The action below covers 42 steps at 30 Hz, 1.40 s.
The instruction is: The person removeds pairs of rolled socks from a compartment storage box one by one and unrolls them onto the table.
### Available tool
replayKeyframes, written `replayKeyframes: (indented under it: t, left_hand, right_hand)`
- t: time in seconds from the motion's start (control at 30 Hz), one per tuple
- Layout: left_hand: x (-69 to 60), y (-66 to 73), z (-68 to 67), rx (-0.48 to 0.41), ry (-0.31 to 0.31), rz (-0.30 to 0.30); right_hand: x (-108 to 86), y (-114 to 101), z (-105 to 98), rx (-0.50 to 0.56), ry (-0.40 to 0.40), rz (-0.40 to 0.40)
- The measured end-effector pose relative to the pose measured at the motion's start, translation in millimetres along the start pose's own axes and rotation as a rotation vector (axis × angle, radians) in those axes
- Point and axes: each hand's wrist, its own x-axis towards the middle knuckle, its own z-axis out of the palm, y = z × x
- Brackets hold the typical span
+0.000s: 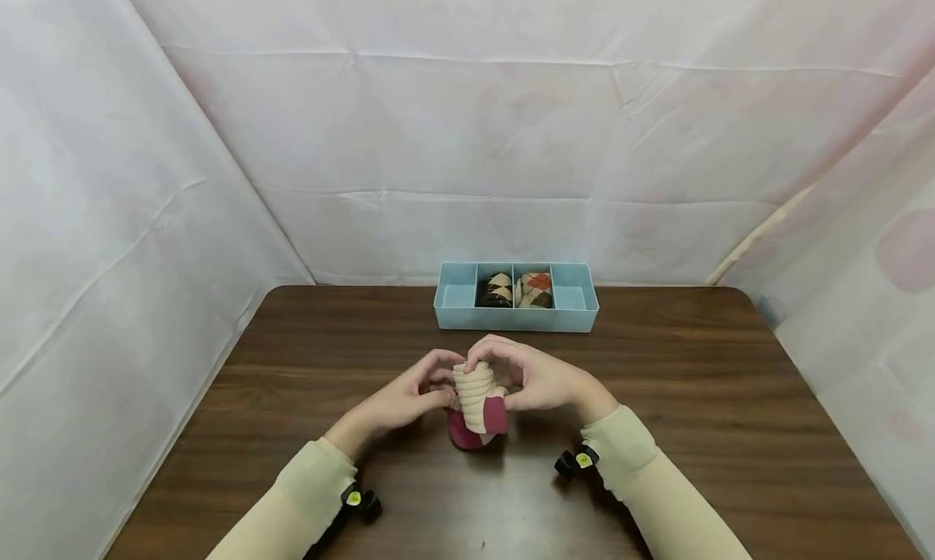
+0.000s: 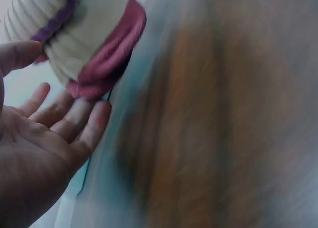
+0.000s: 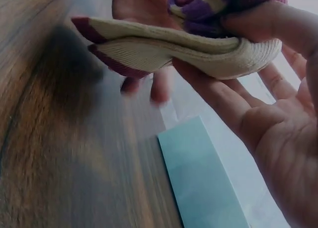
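Note:
A folded pair of cream ribbed socks (image 1: 475, 394) with burgundy ends and a purple pattern is held up over the table. My right hand (image 1: 544, 375) pinches the fold, its thumb on top and fingers underneath in the right wrist view. There the flat burgundy-tipped ends (image 3: 119, 64) stick out toward the left. My left hand (image 1: 405, 394) is at the other side of the socks. Its fingers are spread loosely below a burgundy end (image 2: 112, 51) in the left wrist view, and the thumb reaches the ribbed part.
A light blue divided box (image 1: 511, 320) stands at the back of the brown wooden table (image 1: 351, 325). Its two middle compartments hold a dark argyle sock bundle (image 1: 497, 290) and a cream and orange argyle one (image 1: 536, 290). White sheeting (image 1: 467, 138) hangs behind.

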Motion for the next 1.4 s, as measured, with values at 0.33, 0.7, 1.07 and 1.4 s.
replayKeyframes:
  t: [0.33,0.7,1.07,1.4]
  left_hand:
    - [-7.9,-2.3,22.7,-0.008,0.166,-0.085]
    - [-16.3,0.6,26.7,0.145,0.263,-0.167]
    - [-22.0,-2.6,24.2,0.153,0.259,-0.172]
    - [-41.1,-0.1,19.5,0.304,0.278,-0.166]
  right_hand:
    - [-2.4,6,-6,-0.272,0.069,0.158]
    - [-5.3,3,-6,-0.403,0.058,0.244]
    - [8.6,-2,20,-0.588,0.101,0.329]
    - [9.4,15,19,-0.577,0.151,0.31]
